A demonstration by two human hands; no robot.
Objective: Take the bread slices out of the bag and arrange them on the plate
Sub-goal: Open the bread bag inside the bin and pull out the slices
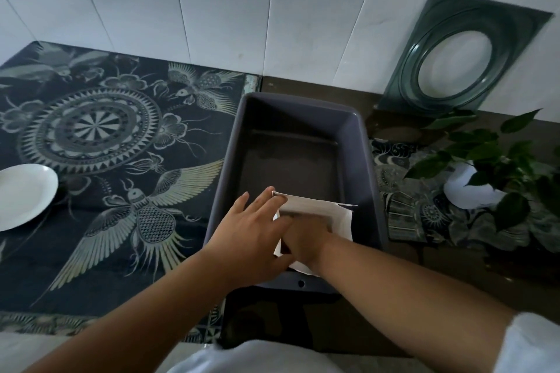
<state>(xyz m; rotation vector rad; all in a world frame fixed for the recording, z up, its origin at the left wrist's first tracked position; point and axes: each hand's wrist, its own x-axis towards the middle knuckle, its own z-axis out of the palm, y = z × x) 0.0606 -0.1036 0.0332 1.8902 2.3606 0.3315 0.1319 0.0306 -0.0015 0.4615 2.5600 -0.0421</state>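
Note:
A white paper bag (318, 210) stands open in the near end of a grey plastic bin (356, 142). My left hand (250, 232) holds the bag's left edge, fingers spread along its rim. My right hand (304, 241) reaches down into the bag's mouth; its fingers are hidden inside. No bread slice is visible. A white plate (21, 195) lies bare at the far left on the patterned cloth.
A dark cloth with bird and mandala patterns (100, 130) covers the table. A green square frame with a round hole (454, 57) leans on the white wall. A leafy plant in a white pot (485, 169) stands right of the bin.

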